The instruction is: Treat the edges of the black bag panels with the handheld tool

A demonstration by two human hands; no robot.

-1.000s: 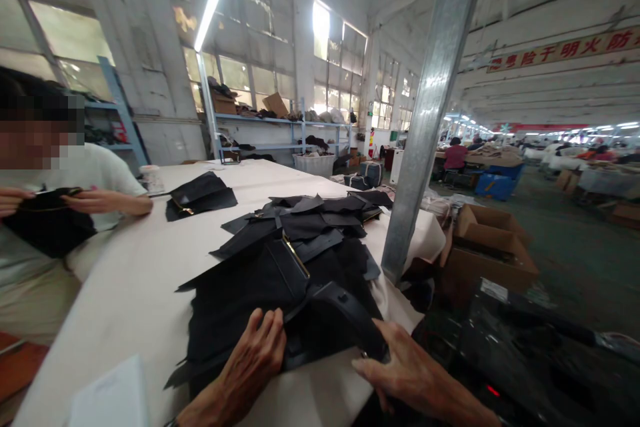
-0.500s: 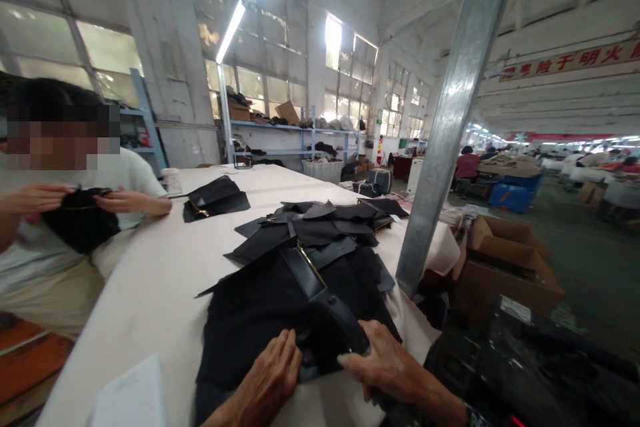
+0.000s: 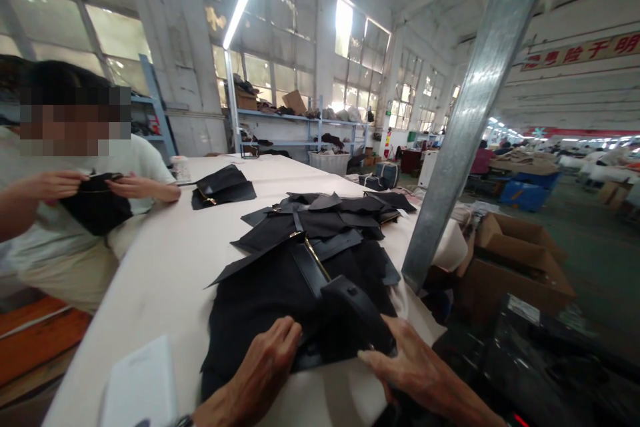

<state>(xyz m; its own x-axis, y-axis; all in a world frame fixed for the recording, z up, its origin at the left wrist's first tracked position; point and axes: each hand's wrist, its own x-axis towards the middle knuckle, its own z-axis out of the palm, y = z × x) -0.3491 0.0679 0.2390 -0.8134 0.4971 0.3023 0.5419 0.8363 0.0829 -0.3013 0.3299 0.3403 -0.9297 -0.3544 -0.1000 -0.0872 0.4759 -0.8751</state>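
Note:
My left hand [image 3: 270,357] is closed, its curled fingers pinching the near edge of a black fabric panel [image 3: 255,303] on the table. My right hand [image 3: 400,357] wraps round the near end of a smooth, curved black piece [image 3: 357,310]; its exact kind I cannot make out. The far end of this piece rests by a glossy black strip with a gold zipper [image 3: 317,259], which lies over the panel. Beyond are more black pieces [image 3: 325,217], heaped and overlapping. What lies under my right palm is hidden.
The pale tabletop [image 3: 175,280] carries a white object [image 3: 140,383] at near left and a separate black stack [image 3: 224,187] farther off. A metal post [image 3: 450,167] rises at the right, beside cardboard boxes [image 3: 520,273]. A co-worker [image 3: 100,213] at left holds black fabric.
The view has shifted, so the scene sits a little to the right. My right hand and the curved black piece have moved slightly right; my left hand keeps to the panel's edge.

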